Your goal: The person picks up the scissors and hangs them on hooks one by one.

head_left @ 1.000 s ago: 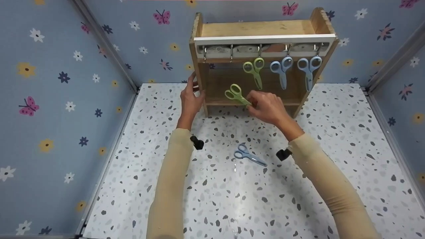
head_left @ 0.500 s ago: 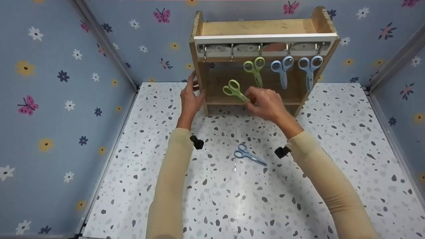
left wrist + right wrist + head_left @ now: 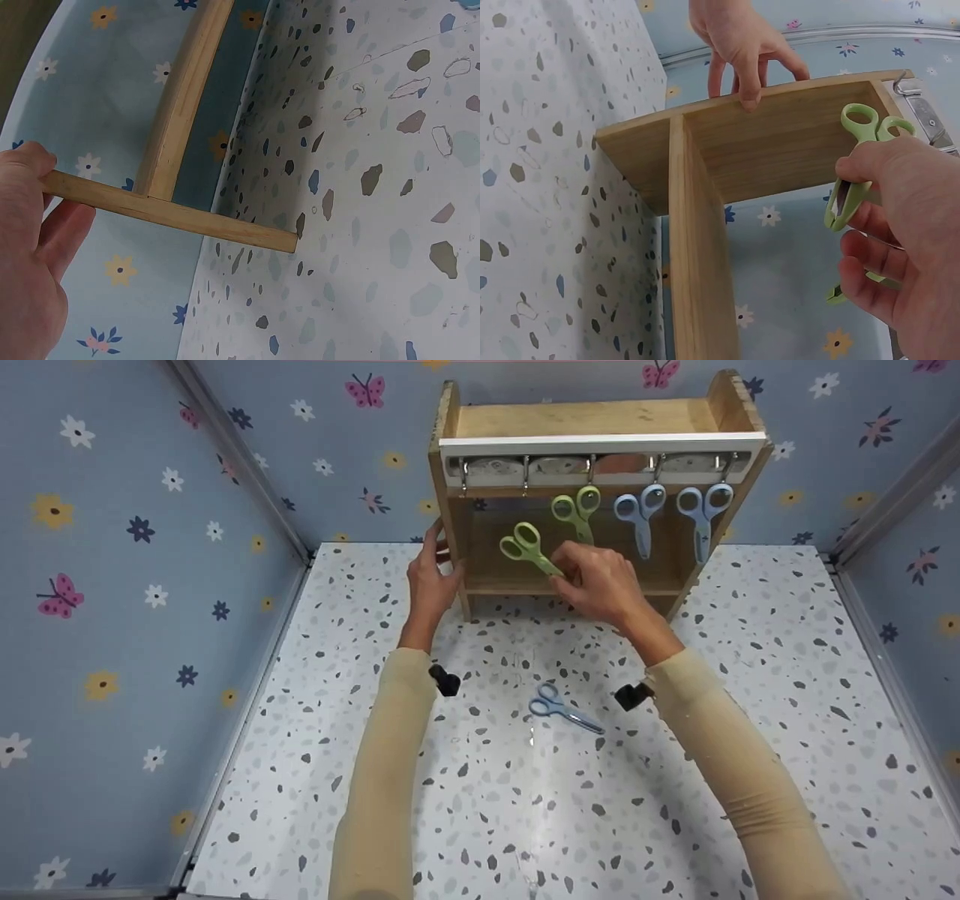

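My right hand [image 3: 604,583] pinches a pair of green scissors [image 3: 526,545] by the blade end, handle loops up and to the left. In the right wrist view the scissors' loops [image 3: 860,118] stand above my thumb. My left hand [image 3: 433,583] grips the left side panel of a wooden shelf rack [image 3: 585,418]; in the left wrist view the panel [image 3: 187,217] runs between thumb and fingers. From the rack's hooks hang green hanging scissors [image 3: 576,506], partly hidden behind my right hand, and two blue pairs, the middle scissors [image 3: 641,514] and the right-end scissors [image 3: 703,514]. The two leftmost hooks are bare.
Blue scissors [image 3: 564,709] lie on the speckled tabletop [image 3: 480,795] in front of the rack. Flowered blue panels [image 3: 150,660] enclose the table at the sides and back. A white hook rail [image 3: 600,444] crosses the rack's front.
My right hand has lifted the green scissors slightly upward, toward the hook rail. The left hand stays on the rack's side, and the blue scissors on the table have not moved.
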Action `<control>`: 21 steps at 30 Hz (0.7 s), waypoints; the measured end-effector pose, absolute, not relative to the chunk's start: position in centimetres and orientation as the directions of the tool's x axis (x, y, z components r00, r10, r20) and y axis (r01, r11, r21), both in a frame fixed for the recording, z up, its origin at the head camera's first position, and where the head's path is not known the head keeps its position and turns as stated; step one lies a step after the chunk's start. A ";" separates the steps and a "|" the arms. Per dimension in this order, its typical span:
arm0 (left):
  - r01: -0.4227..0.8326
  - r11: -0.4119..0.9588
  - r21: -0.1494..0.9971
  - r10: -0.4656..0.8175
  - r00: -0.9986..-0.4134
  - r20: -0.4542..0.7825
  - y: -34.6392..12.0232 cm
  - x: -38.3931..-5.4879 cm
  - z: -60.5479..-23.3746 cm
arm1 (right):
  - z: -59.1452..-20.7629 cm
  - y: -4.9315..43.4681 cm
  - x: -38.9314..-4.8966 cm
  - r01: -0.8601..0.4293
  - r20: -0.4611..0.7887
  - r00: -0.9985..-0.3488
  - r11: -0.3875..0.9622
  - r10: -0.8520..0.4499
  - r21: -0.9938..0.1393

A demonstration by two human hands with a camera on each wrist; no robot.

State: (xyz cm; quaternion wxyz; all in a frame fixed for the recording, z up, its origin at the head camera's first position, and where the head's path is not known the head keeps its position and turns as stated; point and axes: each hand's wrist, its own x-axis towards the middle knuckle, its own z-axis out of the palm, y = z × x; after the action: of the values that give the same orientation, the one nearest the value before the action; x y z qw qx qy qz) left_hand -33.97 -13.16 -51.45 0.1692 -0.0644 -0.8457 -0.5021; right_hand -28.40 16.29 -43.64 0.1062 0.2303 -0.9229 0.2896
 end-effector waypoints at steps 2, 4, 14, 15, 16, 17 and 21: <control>0.280 0.489 0.826 -0.062 -0.933 0.354 -13.2 -34.0 -51.4 | -43.4 16.2 -28.5 -0.486 0.332 -0.872 0.722 -0.360 -0.493; 0.279 0.494 0.823 -0.063 -0.933 0.354 -13.2 -34.0 -51.4 | -43.3 16.1 -28.5 -0.486 0.333 -0.872 0.718 -0.360 -0.498; 0.258 0.504 0.824 -0.067 -0.940 0.335 -13.0 -33.9 -51.2 | -42.3 15.7 -28.6 -0.502 0.362 -0.863 0.682 -0.353 -0.532; 0.257 0.507 0.823 -0.066 -0.940 0.335 -13.0 -33.9 -51.2 | -42.2 15.7 -28.6 -0.506 0.368 -0.860 0.679 -0.353 -0.533; 0.257 0.510 0.821 -0.065 -0.940 0.335 -13.0 -33.9 -51.2 | -42.1 15.7 -28.6 -0.509 0.373 -0.858 0.676 -0.353 -0.532; 0.258 0.512 0.820 -0.064 -0.940 0.336 -13.0 -33.8 -51.2 | -42.1 15.6 -28.6 -0.512 0.377 -0.857 0.674 -0.353 -0.533; 0.264 0.515 0.815 -0.062 -0.937 0.343 -13.1 -33.8 -51.3 | -41.7 15.5 -28.7 -0.519 0.392 -0.852 0.668 -0.348 -0.534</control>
State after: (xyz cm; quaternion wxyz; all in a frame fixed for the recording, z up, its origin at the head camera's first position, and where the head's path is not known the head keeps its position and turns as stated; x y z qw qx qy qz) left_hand -33.80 -13.09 -51.29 0.1670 -0.0592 -0.8542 -0.4888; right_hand -28.69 15.48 -41.69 0.1292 0.2397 -0.9040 0.3295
